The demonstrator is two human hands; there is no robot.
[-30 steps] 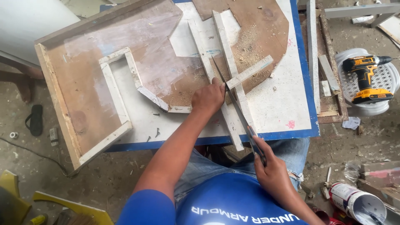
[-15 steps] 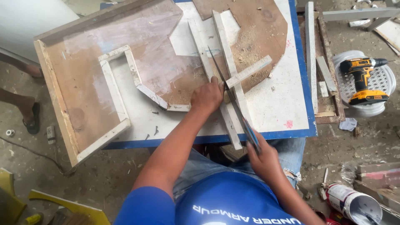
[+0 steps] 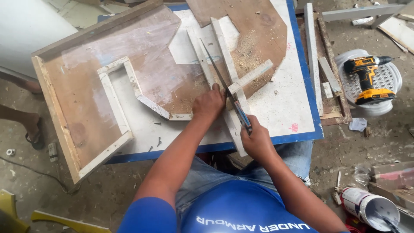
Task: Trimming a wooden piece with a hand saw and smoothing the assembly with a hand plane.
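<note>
My right hand (image 3: 257, 141) grips the handle of a thin hand saw (image 3: 217, 73), whose blade runs up and left across a white wooden strip (image 3: 226, 56). My left hand (image 3: 208, 105) presses down beside the blade, where a short cross strip (image 3: 251, 76) meets the long ones. Sawdust lies around the cut on a brown board (image 3: 254, 26). All of it rests on a white table with a blue edge (image 3: 297, 137).
A brown panel with white frame strips (image 3: 113, 103) overhangs the table's left side. A yellow cordless drill (image 3: 366, 77) lies on a white round fan guard at right. Timber offcuts (image 3: 321, 64) lie beside the table. A white bucket (image 3: 371, 209) stands lower right. Another person's sandalled foot (image 3: 32, 129) is at left.
My right hand has pushed the saw forward and up along the cut, so the blade now reaches further across the strips. My left hand has stayed in place.
</note>
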